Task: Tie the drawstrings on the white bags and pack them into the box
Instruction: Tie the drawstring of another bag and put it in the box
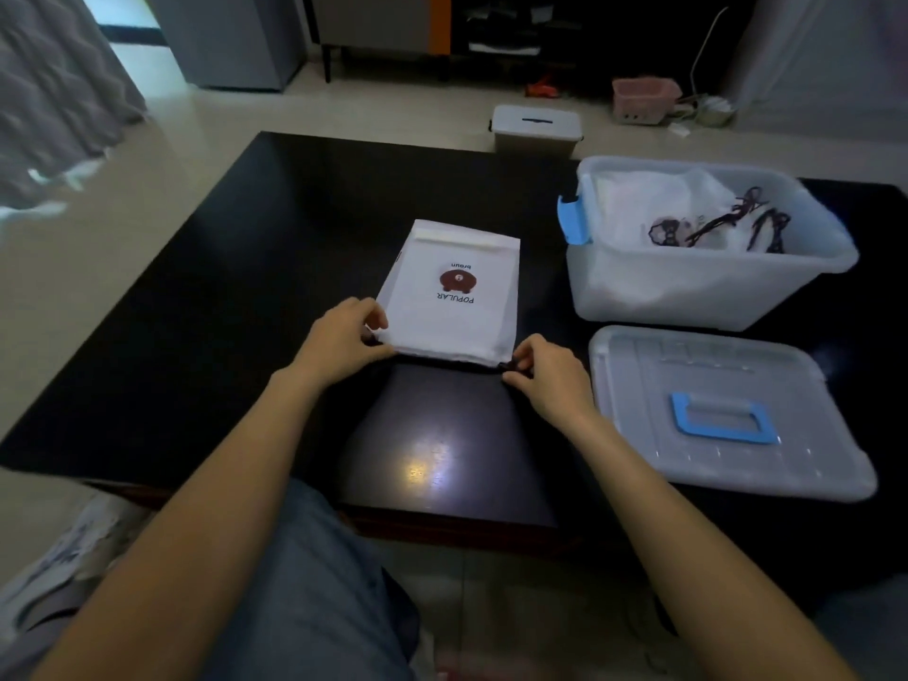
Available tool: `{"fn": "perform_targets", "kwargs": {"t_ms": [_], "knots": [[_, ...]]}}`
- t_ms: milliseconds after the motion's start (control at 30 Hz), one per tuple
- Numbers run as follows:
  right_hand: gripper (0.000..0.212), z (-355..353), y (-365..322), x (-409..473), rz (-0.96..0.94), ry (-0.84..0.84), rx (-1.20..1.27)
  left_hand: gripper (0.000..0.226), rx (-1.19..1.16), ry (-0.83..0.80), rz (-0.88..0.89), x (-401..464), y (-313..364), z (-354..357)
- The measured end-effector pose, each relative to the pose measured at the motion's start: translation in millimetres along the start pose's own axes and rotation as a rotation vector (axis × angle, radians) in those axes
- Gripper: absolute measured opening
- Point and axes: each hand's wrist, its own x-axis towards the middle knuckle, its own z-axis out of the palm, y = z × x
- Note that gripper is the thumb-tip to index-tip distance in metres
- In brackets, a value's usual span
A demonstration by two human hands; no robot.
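Both hands work at the near edge of a white bag (454, 297) that lies flat on the dark table (245, 267), a little above the middle of the frame. Our left hand (344, 339) pinches the bag's near left corner, thumb and fingers closed on the cloth. Our right hand (545, 371) is closed on the dark drawstring (508, 367) where it leaves the bag's near right corner; the string is thin and dark against the table, so we cannot follow it further. The bag carries a brown bear picture with the words "POPULAR" and "brown", printed upside down from where we sit, and its far end is folded over in a band.

At the right of the frame, just beyond the bag, stands an open clear plastic box (688, 292) with a blue latch (572, 221) on its left side. Inside it lie more white bags (653, 208) with their dark strings (737, 221) in a loose tangle. Below the box, toward the lower right, its lid (727, 410) lies flat on the table with a blue handle (722, 417) on top. On the floor past the table's far edge, upper centre, sits a smaller lidded box (535, 130).
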Motion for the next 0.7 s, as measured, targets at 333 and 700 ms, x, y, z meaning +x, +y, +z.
{"fn": "perform_targets", "kwargs": {"t_ms": [333, 700], "knots": [[0.020, -4.1, 9.9, 1.6, -0.052, 0.068, -0.117, 0.019, 0.107, -0.050, -0.091, -6.5, -7.5, 6.1], [0.022, -34.0, 17.1, -2.0, 0.199, 0.106, 0.720, 0.011, -0.580, 0.232, -0.170, -10.5, 21.9, -4.5]]}}
